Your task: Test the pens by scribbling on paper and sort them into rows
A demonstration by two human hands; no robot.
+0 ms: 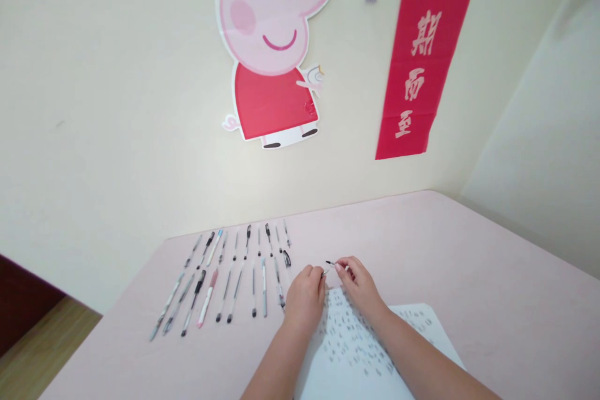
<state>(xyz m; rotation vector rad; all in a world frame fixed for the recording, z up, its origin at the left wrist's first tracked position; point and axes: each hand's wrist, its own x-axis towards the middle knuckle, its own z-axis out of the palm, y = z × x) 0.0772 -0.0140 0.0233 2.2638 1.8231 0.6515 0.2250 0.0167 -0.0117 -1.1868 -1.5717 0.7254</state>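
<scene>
My left hand (305, 294) is closed in a loose fist over the top edge of a white sheet (370, 350) covered with short pen marks. My right hand (359, 281) pinches a thin pen part (330, 264) whose dark tip sticks out to the left. The two hands are almost touching, and a small metallic bit shows between them. Several pens (225, 275) lie in rows on the pink table (469, 262), just left of my left hand.
A cream wall rises behind the table with a cartoon pig cut-out (274, 44) and a red banner (422, 56) with pale characters. The table's left edge drops to a wooden floor (42, 344).
</scene>
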